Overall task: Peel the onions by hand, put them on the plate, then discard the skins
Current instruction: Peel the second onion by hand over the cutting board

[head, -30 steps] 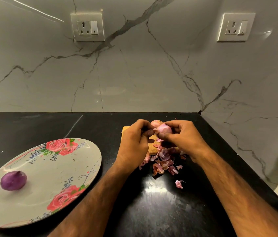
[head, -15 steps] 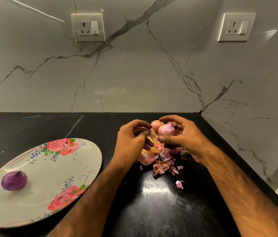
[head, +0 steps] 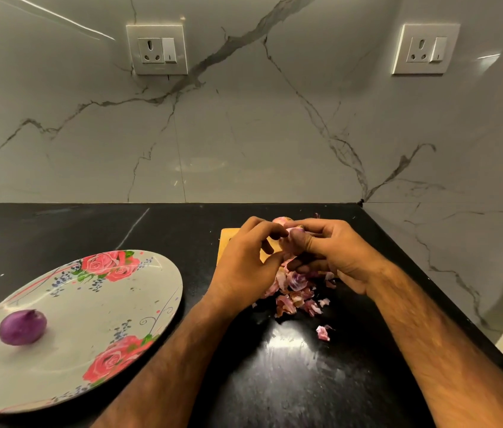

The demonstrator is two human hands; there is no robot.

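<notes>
Head view: a person works with both bare hands over a black counter point(head: 278, 384) that meets a veined marble wall point(head: 244, 134).
Right hand point(head: 336, 253): fingers and thumb curl round a pale pink onion point(head: 292, 232) and grip it just above the wooden board point(head: 228, 240), towards the counter's back right corner.
Left hand point(head: 242, 267): fingers are curled, with the index fingertip touching the pale pink onion. Whether the hand pinches a flap of skin cannot be made out.
Second onion point(head: 281, 219): a pinkish top shows just behind the two hands; the rest is hidden.
Skins point(head: 296, 293): a loose heap of pink and purple scraps lies on the counter under and just in front of the hands, at the board's near edge.
Stray skin point(head: 323, 333): one scrap lies apart from the heap, nearer the counter's front edge.
Plate point(head: 163, 291): oval and grey with red roses, it sits at the counter's front left, well apart from the board.
Peeled onion point(head: 22, 327): deep purple, it lies on the plate's left part.
Wall: two switched sockets are set in the marble, one above the plate's side point(head: 156, 50) and one above the right edge point(head: 425, 49).
</notes>
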